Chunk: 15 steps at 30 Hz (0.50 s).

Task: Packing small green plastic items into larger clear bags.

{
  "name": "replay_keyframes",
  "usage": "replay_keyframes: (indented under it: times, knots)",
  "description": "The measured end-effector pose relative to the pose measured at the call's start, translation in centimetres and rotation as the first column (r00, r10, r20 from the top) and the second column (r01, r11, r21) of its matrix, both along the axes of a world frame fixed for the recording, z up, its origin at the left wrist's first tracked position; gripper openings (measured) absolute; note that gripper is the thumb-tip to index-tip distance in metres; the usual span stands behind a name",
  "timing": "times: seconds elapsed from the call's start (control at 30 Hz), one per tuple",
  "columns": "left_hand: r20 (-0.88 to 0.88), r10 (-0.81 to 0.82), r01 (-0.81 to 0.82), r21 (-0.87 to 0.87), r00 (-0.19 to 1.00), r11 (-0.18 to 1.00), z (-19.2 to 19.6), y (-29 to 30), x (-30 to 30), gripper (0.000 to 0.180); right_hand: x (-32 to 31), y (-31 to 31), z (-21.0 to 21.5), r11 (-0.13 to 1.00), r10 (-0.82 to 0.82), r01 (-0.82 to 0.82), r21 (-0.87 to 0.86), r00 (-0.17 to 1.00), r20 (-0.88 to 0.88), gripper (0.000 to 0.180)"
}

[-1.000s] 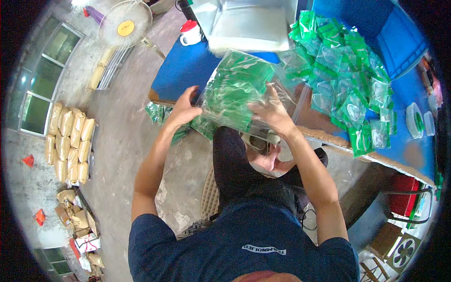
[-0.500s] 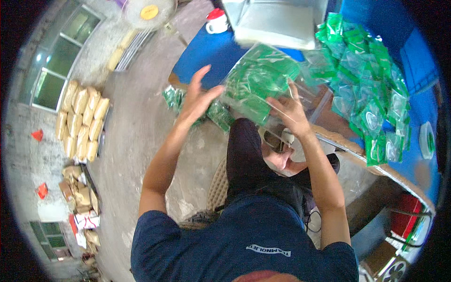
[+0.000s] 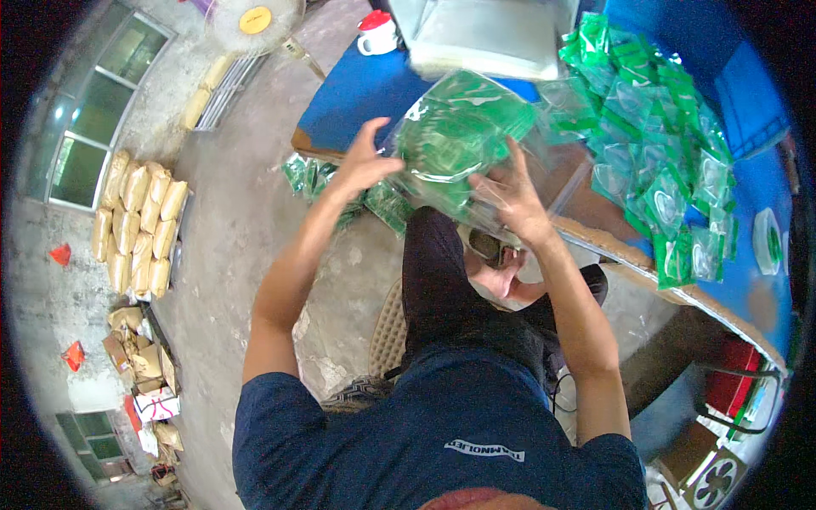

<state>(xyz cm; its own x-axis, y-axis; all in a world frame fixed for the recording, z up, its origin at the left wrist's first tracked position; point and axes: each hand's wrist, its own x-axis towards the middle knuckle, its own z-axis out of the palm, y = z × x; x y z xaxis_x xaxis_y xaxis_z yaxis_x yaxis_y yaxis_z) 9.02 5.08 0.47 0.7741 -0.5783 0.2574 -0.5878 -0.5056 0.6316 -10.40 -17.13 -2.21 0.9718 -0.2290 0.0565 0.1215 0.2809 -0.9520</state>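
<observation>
A clear plastic bag [image 3: 463, 140] filled with a stack of flat green packets is tilted above my knees, at the near edge of the blue table. My left hand [image 3: 365, 166] is at its left side, fingers and thumb spread apart, the thumb tip against the bag. On the right side, my right hand [image 3: 517, 200] grips the bag, fingers bent over the plastic and partly blurred. Loose clear film trails off the bag toward the right. A heap of green-and-clear packets [image 3: 650, 144] covers the table to the right of the bag.
Behind the bag stands a metal tray [image 3: 484, 38], with a red-lidded white mug [image 3: 376, 34] on its left. A tape roll [image 3: 767, 242] lies at far right. More green packets [image 3: 387, 206] are below the table edge. Tan sacks [image 3: 140, 221] are stacked at left.
The whole view has shifted slightly. The bag has turned a little between my hands, and my right hand's fingers have moved up along its side.
</observation>
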Motion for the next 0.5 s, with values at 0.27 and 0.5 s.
replay_keyframes:
  times: [0.27, 0.5]
  knots:
    - [-0.407, -0.187, 0.115, -0.194, 0.894, 0.974, 2.6, -1.9, -0.7, 0.073, -0.1, -0.4, -0.5, 0.998, -0.054, 0.058, -0.035, 0.993, 0.106, 0.105]
    - [-0.499, -0.277, 0.259, -0.106, 0.821, 0.96, 3.0, -3.1, 0.5, 0.078, 0.9, 2.4, 3.1, 0.806, -0.24, 0.237, -0.542, 0.969, 0.067, 0.107]
